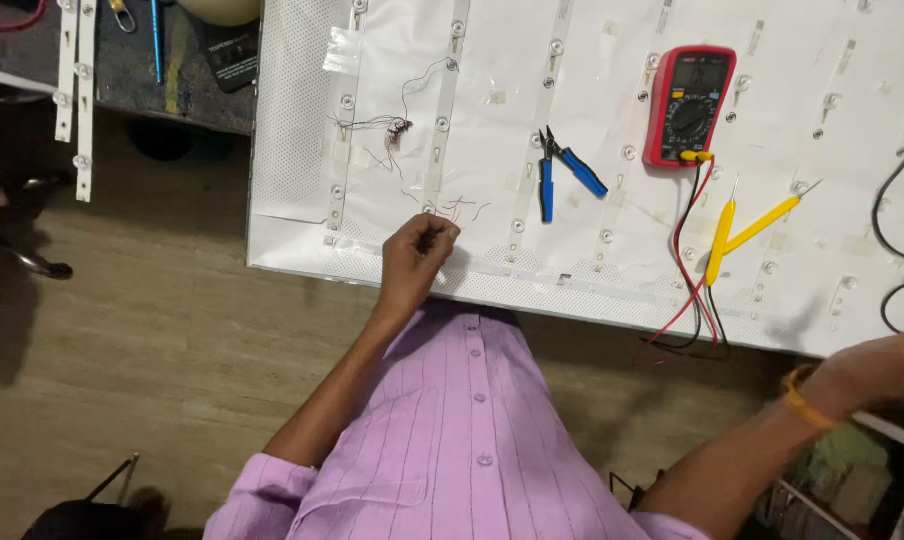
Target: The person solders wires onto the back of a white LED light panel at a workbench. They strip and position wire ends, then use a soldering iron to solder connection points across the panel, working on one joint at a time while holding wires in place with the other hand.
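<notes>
**Clearance on the white panel**

Open surface lies between the blue-handled cutters [562, 170] and the red multimeter [688, 106]. Multimeter leads [694, 290] and yellow probes [737, 232] cross the right half. Loose thin wires [397, 130] clutter the left, beside the left hand [415, 262].

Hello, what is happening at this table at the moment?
A person in a lilac shirt leans over a white backlight panel. Their left hand pinches thin red wires near its front edge; the right hand holds a black cable. A red multimeter, yellow probes and blue pliers lie unused.
</notes>
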Motion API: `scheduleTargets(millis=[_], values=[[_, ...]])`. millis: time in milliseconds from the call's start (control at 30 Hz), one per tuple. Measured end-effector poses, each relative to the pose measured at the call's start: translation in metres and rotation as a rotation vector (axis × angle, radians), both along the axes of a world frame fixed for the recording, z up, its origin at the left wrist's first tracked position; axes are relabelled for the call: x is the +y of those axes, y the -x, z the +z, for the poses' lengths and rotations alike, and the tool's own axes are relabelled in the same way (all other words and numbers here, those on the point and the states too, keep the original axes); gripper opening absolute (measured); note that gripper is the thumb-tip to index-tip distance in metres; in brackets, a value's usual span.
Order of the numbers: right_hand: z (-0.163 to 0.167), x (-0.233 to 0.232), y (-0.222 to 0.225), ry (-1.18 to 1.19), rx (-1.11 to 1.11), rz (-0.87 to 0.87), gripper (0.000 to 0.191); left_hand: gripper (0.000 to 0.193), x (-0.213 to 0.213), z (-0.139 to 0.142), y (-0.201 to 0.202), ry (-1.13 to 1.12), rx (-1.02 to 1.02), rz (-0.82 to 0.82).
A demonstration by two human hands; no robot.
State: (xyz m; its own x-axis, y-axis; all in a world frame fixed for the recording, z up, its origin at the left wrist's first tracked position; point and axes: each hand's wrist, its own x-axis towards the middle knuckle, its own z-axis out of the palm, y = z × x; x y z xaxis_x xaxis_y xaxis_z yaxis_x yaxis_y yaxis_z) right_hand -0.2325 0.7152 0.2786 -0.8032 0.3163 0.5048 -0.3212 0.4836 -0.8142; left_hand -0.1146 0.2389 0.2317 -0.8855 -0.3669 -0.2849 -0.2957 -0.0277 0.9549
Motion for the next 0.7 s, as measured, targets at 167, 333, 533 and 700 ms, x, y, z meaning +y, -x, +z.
scheduleTargets(millis=[167,333,533,700], values=[[0.01,-0.161,-0.111,0.117,0.062,-0.042,0.044,0.017,-0.003,0.01,0.013,-0.083,0.053,-0.194],[-0.009,-0.25,-0.143,0.494,-0.107,0.25,0.052,0.019,0.025,0.026,0.021,-0.374,0.064,-0.23],[-0.032,-0.265,-0.141,0.502,-0.119,0.375,0.037,0.019,0.059,0.043,0.015,-0.498,0.127,-0.143],[-0.041,-0.26,-0.149,0.456,-0.075,0.369,0.032,0.021,0.07,0.06,0.004,-0.482,0.155,-0.158]])
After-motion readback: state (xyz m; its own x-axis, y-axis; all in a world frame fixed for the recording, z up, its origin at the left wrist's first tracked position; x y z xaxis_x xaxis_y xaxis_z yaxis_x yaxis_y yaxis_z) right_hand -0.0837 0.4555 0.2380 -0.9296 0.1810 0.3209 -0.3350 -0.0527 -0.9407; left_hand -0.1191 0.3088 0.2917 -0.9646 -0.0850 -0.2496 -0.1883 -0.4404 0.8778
